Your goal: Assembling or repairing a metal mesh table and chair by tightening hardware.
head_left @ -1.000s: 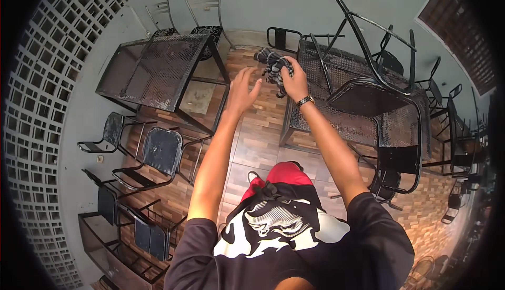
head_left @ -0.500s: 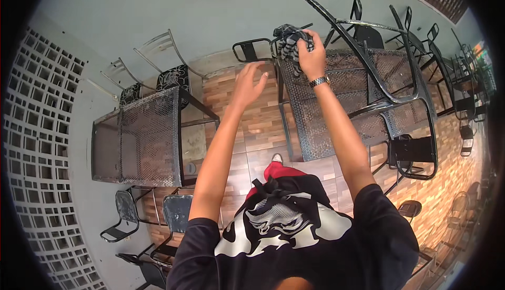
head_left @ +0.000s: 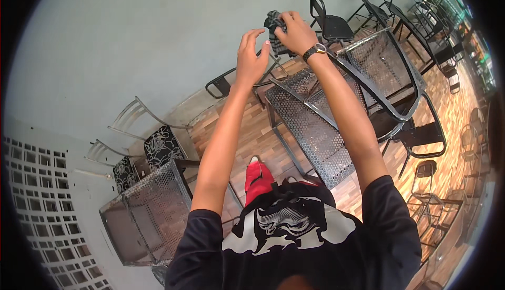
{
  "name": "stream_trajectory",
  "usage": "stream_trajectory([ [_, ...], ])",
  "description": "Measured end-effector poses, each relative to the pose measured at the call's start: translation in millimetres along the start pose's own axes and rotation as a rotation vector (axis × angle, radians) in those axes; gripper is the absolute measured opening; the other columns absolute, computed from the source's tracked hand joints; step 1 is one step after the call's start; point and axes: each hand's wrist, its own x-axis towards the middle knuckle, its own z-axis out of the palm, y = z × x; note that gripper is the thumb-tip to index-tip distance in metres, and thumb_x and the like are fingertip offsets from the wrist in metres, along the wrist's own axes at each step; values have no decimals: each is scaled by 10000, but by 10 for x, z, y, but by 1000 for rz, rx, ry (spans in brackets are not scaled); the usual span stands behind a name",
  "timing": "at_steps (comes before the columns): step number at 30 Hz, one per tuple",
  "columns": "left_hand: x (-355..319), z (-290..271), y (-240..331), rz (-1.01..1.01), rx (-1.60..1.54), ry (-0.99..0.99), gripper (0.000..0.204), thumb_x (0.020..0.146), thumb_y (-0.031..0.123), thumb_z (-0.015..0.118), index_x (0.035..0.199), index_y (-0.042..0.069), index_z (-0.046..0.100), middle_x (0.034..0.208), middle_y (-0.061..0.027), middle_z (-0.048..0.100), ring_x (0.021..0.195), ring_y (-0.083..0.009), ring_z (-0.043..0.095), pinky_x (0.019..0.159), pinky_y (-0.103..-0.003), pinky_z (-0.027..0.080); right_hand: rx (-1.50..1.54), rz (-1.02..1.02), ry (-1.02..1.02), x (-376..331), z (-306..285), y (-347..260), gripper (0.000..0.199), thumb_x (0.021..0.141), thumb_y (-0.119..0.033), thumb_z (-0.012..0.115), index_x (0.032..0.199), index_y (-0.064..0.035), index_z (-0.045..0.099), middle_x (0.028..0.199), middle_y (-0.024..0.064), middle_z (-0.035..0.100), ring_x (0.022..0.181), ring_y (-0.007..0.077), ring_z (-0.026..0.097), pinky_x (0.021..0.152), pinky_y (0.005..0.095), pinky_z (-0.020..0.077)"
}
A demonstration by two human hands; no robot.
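A: The dark grey ribbed cloth (head_left: 274, 31) is being held up at arm's reach, above the far end of the metal mesh worktop (head_left: 315, 116), well clear of its surface.

B: The right hand (head_left: 295, 32) is clamping it, fingers closed over the bundle. The left hand (head_left: 251, 58) is sitting just beside it, fingers spread apart, fingertips touching or nearly touching the fabric; which one cannot be told.

A: Recommended practice, in my judgement: be keeping the right grip firm while the left is taking a free edge.

B: Both arms are extending forward, elbows almost straight. A black chair (head_left: 329, 24) is standing beyond.
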Motion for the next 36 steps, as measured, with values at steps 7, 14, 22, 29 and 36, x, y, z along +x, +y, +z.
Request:
stream_trajectory([
  [7, 746, 398, -372, 73, -225, -149, 307, 997, 186, 541, 1239, 12, 617, 1289, -174, 598, 1222, -383, 563, 1049, -459, 430, -336, 153, 30, -77, -17, -191, 409, 938, -448, 610, 1169, -111, 603, 936, 150, 695, 768, 366, 719, 621, 478, 586],
  [14, 865, 759, -480, 352, -153, -261, 315, 988, 256, 486, 1165, 84, 681, 1119, -116, 708, 1199, -319, 585, 1084, -468, 360, -314, 173, 44, -198, -31, -32, 269, 947, -314, 576, 1098, -94, 610, 1014, 108, 685, 827, 365, 696, 665, 483, 570],
  [22, 1098, 626, -465, 212, -391, -342, 385, 1022, 274, 482, 1281, 12, 596, 1187, -173, 689, 1128, -369, 631, 1011, -447, 461, -393, 209, 148, -462, -289, -44, 377, 817, -412, 694, 971, -77, 612, 898, 106, 656, 780, 344, 686, 655, 463, 560],
  [29, 1050, 686, -548, 15, -380, -561, 491, 1070, 414, 327, 1354, 92, 564, 1042, -256, 702, 1019, -476, 656, 877, -514, 499, -464, 177, 220, -204, 54, -112, 350, 927, -440, 630, 1142, -170, 687, 953, 57, 674, 709, 305, 698, 620, 405, 573],
  [36, 1103, 745, -571, 118, -461, -491, 553, 1077, 453, 325, 1386, 37, 518, 1179, -191, 685, 1116, -378, 649, 946, -428, 493, -496, 192, 424, -422, -116, 22, 255, 898, -342, 684, 799, -107, 694, 818, 60, 634, 672, 294, 656, 583, 413, 537],
])
